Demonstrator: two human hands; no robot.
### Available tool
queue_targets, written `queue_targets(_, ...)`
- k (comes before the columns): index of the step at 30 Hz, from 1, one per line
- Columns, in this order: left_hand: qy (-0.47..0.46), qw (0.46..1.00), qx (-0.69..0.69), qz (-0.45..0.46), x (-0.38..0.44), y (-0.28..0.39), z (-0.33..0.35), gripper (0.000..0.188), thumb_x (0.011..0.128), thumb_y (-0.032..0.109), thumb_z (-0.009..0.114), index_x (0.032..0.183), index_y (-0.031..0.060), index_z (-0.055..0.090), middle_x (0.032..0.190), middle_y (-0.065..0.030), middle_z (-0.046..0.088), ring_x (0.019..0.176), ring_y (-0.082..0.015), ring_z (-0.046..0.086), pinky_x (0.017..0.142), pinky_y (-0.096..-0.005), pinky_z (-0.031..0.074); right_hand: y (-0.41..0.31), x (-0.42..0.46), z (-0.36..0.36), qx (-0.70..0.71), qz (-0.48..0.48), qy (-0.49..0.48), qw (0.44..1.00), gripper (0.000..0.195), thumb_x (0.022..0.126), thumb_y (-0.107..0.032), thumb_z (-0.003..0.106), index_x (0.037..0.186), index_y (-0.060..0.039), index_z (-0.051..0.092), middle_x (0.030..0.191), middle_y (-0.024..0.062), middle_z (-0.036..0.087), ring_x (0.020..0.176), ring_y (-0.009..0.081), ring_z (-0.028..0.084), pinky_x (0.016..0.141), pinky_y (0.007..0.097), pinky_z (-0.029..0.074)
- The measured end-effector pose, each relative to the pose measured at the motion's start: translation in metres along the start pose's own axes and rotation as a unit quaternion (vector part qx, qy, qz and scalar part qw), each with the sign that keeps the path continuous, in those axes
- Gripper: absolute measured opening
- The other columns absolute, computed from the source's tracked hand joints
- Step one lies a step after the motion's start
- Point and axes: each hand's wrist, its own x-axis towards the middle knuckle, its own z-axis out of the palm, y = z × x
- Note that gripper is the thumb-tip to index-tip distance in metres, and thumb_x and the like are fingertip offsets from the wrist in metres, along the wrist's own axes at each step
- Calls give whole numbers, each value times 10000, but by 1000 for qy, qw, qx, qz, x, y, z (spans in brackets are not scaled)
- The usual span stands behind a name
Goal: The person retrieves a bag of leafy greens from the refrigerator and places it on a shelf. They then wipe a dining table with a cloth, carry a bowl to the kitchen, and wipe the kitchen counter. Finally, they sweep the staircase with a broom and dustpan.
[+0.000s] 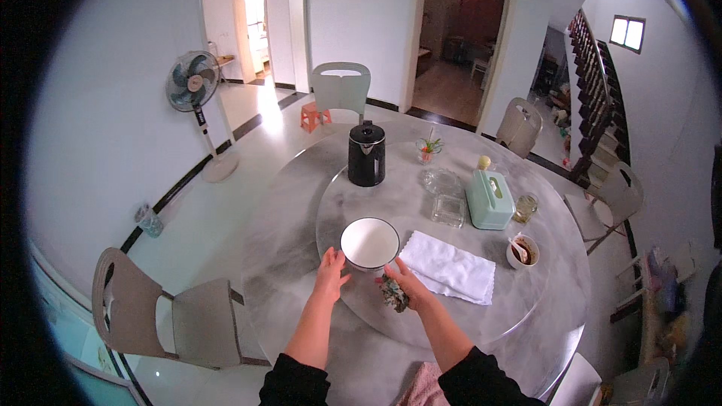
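Observation:
A white bowl with a dark rim (pixel 370 243) stands upright on the round marbled turntable. My left hand (pixel 331 276) is at its near left side, fingers apart and holding nothing; whether it touches the bowl I cannot tell. Close to the bowl's near right side, my right hand (pixel 409 286) grips a crumpled multicoloured cloth (pixel 393 293), which hangs below the fingers. Just right of the bowl lies a folded white cloth with a scalloped edge (pixel 449 268). Part of a pink cloth (pixel 424 386) shows at the table's near edge, between my forearms.
Behind the bowl stands a black electric kettle (pixel 366 158). Glass dishes (pixel 449 210), a green tissue box (pixel 489 200), a glass cup (pixel 525 207) and a small bowl of dark sauce with a spoon (pixel 523 252) are to the right. Chairs (pixel 203 321) surround the table.

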Motion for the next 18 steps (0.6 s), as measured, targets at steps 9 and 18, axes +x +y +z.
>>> queue_targets(9, -110, 992, -30, -52, 39, -6, 0, 435, 849, 154, 441, 1256, 193, 293, 1216, -55, 366, 1057, -217, 398, 782, -440, 411, -3, 23, 14, 24, -35, 42, 998, 650, 774, -253, 581, 1278, -127, 192, 1160, 73, 405, 985, 178, 460, 752, 316, 446)
queue_targets(18, -131, 976, 25, 173, -76, 0, -3, 567, 832, 69, 451, 1283, -1, 115, 1244, -106, 298, 1113, -170, 330, 917, -282, 291, 23, -51, 28, 47, -19, 10, 999, 600, 768, -176, 584, 1263, -108, 251, 1175, 57, 409, 1038, 178, 433, 821, 314, 411)
